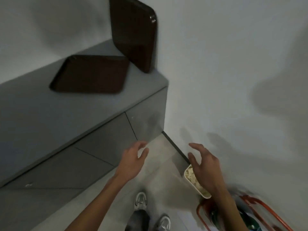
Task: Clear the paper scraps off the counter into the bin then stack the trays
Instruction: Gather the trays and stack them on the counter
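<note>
One dark brown tray lies flat on the grey counter. A second dark brown tray stands on its edge, leaning against the white wall at the counter's right end. A white bin holding paper scraps sits on the floor by the wall. My right hand hovers over the bin, fingers spread and empty. My left hand is in the air below the counter's front, fingers loosely curved, holding nothing. No scraps show on the counter.
Grey cabinet doors run under the counter. A red wire-frame object with something green inside stands at the bottom right. My shoes are on the pale tiled floor. A white wall fills the right side.
</note>
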Demonstrator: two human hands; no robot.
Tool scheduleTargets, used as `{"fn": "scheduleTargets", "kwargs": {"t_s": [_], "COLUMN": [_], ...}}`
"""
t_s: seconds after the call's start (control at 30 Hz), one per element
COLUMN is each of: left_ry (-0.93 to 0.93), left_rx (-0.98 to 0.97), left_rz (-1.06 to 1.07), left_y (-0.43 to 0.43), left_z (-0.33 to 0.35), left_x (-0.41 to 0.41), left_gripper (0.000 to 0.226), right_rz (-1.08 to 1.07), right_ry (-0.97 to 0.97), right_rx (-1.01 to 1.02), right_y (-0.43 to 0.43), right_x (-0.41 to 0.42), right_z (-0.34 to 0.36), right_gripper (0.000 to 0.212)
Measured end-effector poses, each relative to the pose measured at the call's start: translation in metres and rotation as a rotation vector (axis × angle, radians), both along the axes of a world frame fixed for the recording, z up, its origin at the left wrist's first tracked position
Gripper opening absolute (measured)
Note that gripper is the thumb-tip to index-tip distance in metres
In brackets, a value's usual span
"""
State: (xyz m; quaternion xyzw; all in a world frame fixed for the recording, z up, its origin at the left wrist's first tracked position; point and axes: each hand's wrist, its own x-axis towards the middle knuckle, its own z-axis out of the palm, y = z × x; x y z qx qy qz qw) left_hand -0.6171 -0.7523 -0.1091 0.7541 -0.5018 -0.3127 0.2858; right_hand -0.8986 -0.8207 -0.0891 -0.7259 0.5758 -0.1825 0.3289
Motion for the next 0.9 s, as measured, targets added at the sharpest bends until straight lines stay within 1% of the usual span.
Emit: {"fn": "scheduleTargets", "kwargs": {"t_s": [0.13,0.2,0.3,0.4,0.5,0.63,0.7,0.77,0.9], "left_ry": [-0.007,0.001,0.026,0.047,0.055,0.072,0.071,0.073,0.139], "left_rx": [-0.137,-0.190,-0.217,-0.198,-0.148,-0.036,-0.030,-0.029,-0.036], "left_rz": [0.143,0.240,0.374,0.477,0.560,0.635,0.663,0.663,0.662], "left_y": [0.034,0.053,0.078,0.105,0.128,0.142,0.134,0.120,0.080], "left_z": [0.071,0.091,0.106,0.109,0.103,0.087,0.083,0.082,0.083], "left_x": [0.045,0.064,0.094,0.127,0.157,0.197,0.221,0.240,0.268], "left_gripper": [0.024,0.018,0.012,0.011,0.010,0.010,0.007,0.013,0.023], "right_rz": [0.079,0.102,0.128,0.159,0.177,0.179,0.182,0.187,0.235], "right_ry": [-0.066,-0.095,-0.120,-0.139,-0.148,-0.158,-0.162,-0.144,-0.085], "right_rx": [-0.067,-0.078,-0.066,-0.052,-0.083,-0.100,-0.107,-0.109,-0.131], "right_y": [0.004,0.005,0.001,-0.003,-0.009,-0.018,-0.025,-0.038,-0.069], "right_x": [0.047,0.071,0.109,0.149,0.185,0.225,0.245,0.264,0.299], "right_z": [0.071,0.094,0.119,0.132,0.136,0.141,0.141,0.140,0.139], "right_gripper": [0.031,0.030,0.031,0.032,0.031,0.030,0.031,0.029,0.030]}}
